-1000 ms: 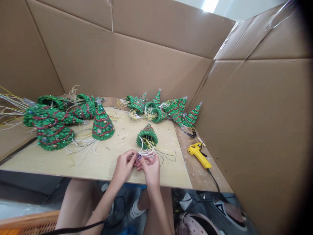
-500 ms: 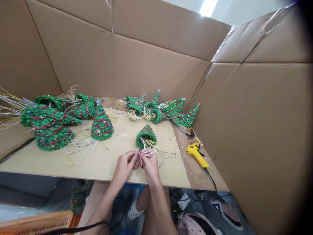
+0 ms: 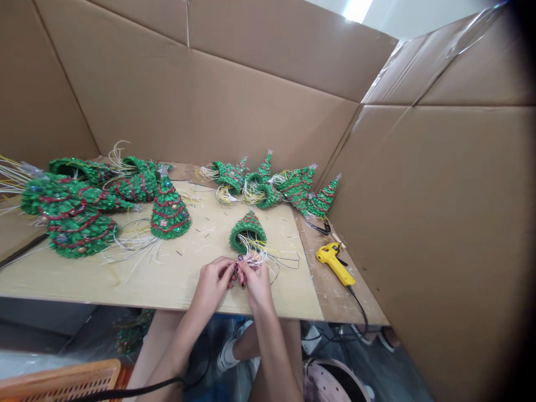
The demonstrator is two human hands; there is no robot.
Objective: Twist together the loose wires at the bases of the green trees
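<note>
I'd leave slack at six o'clock of the Christmas tree [image 3: 247, 220], right hand [image 3: 256, 279] pinching white wires [image 3: 257, 259], left hand [image 3: 216, 274] pinched, contents hidden

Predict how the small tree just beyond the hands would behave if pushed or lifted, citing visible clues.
The small tree is probably light for its size, since its open base shows a hollow inside. Cone-shaped and lying on its side, it may roll in a curve if pushed. Its wires look thin and curved, so they would likely flex easily.
</note>
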